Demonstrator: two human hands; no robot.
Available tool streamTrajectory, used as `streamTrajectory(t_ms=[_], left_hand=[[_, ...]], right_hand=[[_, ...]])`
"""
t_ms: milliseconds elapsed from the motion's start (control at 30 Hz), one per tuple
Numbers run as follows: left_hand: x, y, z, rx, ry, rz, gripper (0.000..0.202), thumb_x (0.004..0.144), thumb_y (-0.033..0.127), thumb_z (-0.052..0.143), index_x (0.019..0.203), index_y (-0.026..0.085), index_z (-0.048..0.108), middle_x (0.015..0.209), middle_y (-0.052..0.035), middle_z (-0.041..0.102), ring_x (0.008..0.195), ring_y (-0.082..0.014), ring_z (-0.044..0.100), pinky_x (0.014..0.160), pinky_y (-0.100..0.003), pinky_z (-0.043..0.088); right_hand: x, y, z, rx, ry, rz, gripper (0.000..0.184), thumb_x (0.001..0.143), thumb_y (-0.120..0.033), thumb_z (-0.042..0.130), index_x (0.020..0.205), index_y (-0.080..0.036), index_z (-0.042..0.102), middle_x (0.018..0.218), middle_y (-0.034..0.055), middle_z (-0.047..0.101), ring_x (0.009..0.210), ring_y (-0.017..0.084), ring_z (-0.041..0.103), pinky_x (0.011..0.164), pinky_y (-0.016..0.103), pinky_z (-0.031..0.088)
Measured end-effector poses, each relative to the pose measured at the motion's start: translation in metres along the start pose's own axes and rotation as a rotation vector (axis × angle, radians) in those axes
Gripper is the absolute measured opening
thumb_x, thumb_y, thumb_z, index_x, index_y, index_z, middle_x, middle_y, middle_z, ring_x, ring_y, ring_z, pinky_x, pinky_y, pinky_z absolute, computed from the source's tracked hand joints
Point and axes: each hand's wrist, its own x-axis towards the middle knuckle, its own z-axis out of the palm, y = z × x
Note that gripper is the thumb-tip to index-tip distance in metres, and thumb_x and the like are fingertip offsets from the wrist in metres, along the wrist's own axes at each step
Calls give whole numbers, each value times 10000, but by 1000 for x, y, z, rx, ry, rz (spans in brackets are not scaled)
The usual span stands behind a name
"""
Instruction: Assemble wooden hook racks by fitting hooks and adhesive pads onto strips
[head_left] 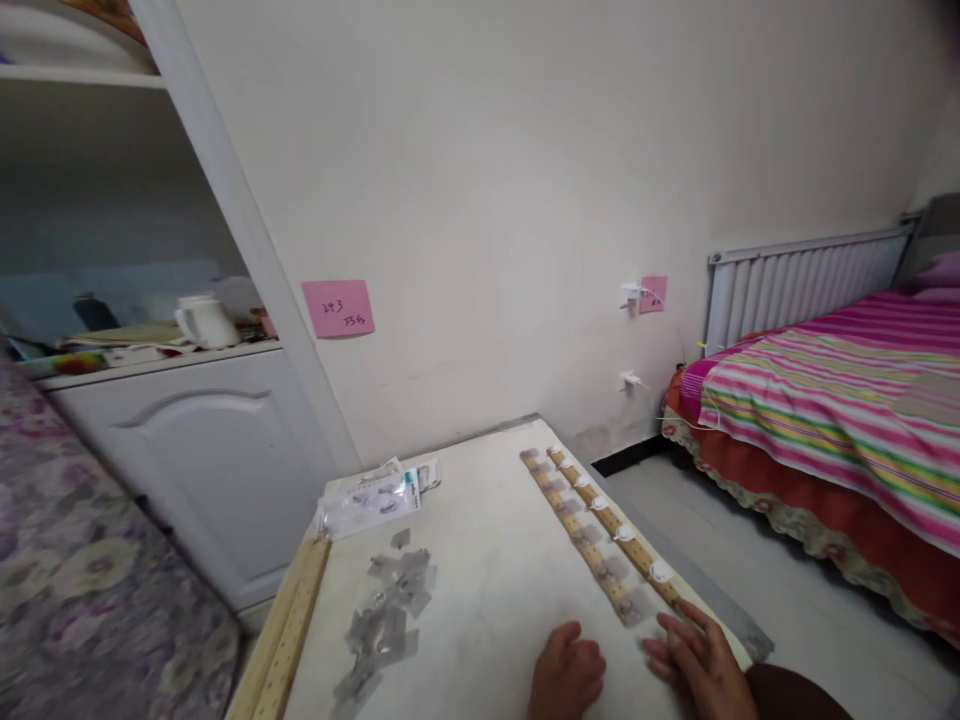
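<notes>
My left hand (566, 672) rests on the white tabletop (480, 560) near its front edge, fingers curled under in a loose fist with nothing visible in them. My right hand (697, 660) lies just to its right, fingers stretched flat, tips touching the near end of two wooden strips (600, 530). The strips run diagonally away along the table's right side and carry white round pieces (660, 572) and small clear packets. A scatter of small clear plastic packets (390, 610) lies on the table's left half.
Larger clear bags (371, 500) sit at the table's far left corner. More wooden strips (289, 630) lie along the left edge. A white cupboard (187, 450) stands left, a bed with a striped cover (832, 410) right, a radiator (802, 280) behind it. Pink notes (337, 308) hang on the wall.
</notes>
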Motion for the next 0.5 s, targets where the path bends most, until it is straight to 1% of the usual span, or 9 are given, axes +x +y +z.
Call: streamTrajectory(t_ms=[100, 200, 267, 367, 500], left_hand=[[12, 12, 25, -72, 29, -61, 514, 579, 301, 697, 1013, 150, 465, 841, -78, 646, 816, -194, 641, 772, -297, 457], [22, 12, 38, -126, 15, -70, 485, 600, 284, 667, 1013, 149, 449, 866, -99, 653, 836, -205, 646, 793, -307, 458], [28, 9, 42, -147, -15, -57, 447, 620, 282, 642, 1004, 162, 446, 867, -95, 662, 831, -205, 650, 771, -304, 460], [32, 6, 43, -176, -21, -57, 396, 632, 269, 607, 980, 187, 435, 807, -63, 671, 782, -198, 657, 714, -291, 454], [32, 9, 40, -219, -6, -95, 372, 600, 264, 608, 928, 197, 445, 732, -37, 663, 713, -191, 656, 690, -290, 451]], right_hand=[[-3, -3, 4, 70, 6, 55, 913, 518, -550, 748, 1282, -239, 356, 981, 75, 637, 716, 253, 686, 657, 385, 540], [-4, -2, 8, 99, -10, 90, 974, 506, -572, 744, 1328, -268, 319, 1049, 100, 614, 717, 250, 684, 635, 379, 533], [-2, 1, 9, 105, -29, 106, 978, 513, -581, 736, 1338, -281, 305, 1112, 118, 582, 710, 241, 681, 633, 376, 529], [1, 5, 10, 102, -37, 122, 993, 514, -588, 732, 1349, -285, 287, 1176, 139, 542, 686, 223, 675, 630, 374, 524], [3, 7, 9, 72, -21, 124, 995, 493, -573, 745, 1339, -280, 309, 1157, 140, 572, 580, 173, 644, 571, 349, 510]])
